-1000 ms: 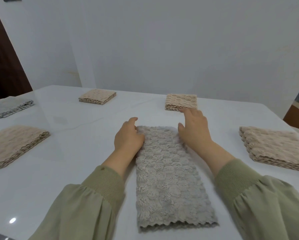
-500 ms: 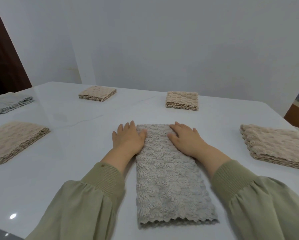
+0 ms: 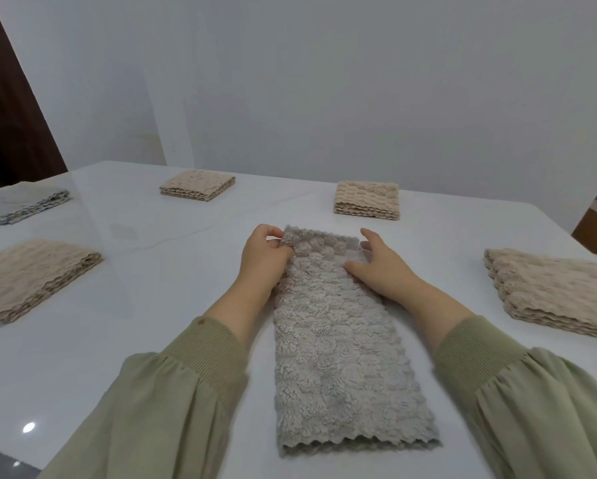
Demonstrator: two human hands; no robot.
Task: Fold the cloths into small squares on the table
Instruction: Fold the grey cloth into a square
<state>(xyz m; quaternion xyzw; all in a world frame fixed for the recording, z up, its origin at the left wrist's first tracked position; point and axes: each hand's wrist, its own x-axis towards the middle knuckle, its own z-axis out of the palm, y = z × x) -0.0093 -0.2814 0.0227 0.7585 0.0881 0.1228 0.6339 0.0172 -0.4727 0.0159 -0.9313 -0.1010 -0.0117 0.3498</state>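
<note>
White table holds a grey cloth, left hand pinching a far corner, right hand open on it

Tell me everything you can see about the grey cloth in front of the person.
The grey cloth is fluffy, bubble-textured fabric with scalloped edges. It lies as a long strip, apparently folded, on the white table, running away from the person. The left hand pinches its far left corner and lifts it slightly. The right hand rests at the far right corner, thumb on top; whether it grips is unclear.
</note>
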